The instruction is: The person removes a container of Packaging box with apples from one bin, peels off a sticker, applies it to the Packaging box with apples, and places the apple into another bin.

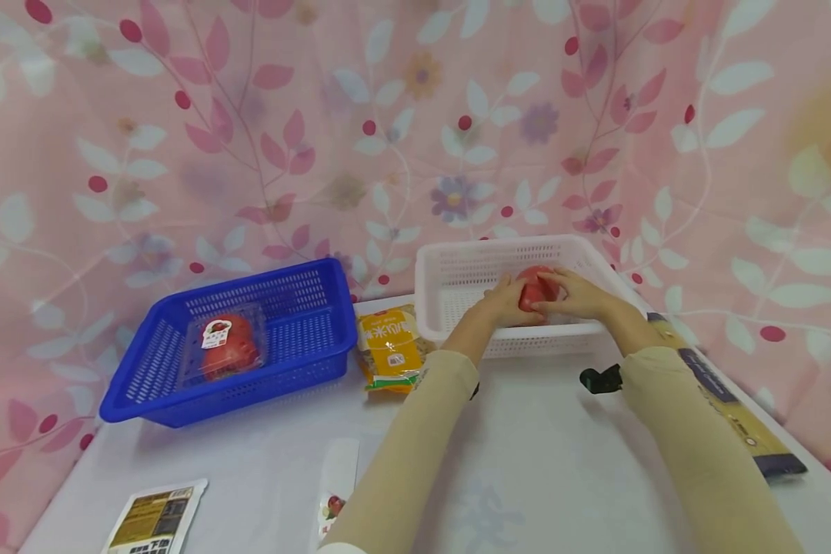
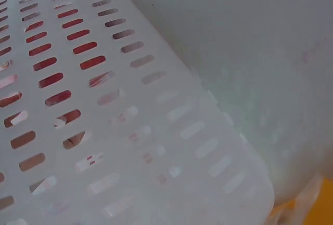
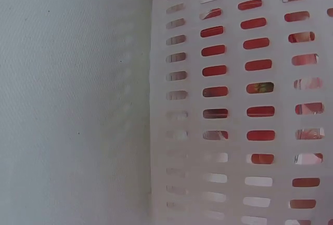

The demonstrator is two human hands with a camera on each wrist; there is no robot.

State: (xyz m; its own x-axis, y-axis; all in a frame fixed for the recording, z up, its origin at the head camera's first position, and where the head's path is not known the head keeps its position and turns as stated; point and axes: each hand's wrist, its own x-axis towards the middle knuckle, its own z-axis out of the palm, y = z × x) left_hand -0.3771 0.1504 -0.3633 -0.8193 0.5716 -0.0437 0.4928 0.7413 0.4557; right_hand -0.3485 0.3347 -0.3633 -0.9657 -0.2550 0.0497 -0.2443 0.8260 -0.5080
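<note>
In the white basket (image 1: pixel 425 300), towards one o'clock, the left hand (image 1: pixel 502 302) and right hand (image 1: pixel 578 296) gripped red tomatoes (image 1: pixel 532 296) from nine and three o'clock; probably smooth and easily bruised, they seemed best cupped gently from below.

The far side is covered by a pink cloth (image 1: pixel 360 46), which is also hung at left and right. It is filled with white and pink leaves (image 1: pixel 737 127), red dots (image 1: pixel 465 121) and flowers (image 1: pixel 452 198). In front, a white table top (image 1: pixel 547 462) is softly lit, and a pale blue shape (image 1: pixel 486 512) is seen on its near part.
</note>
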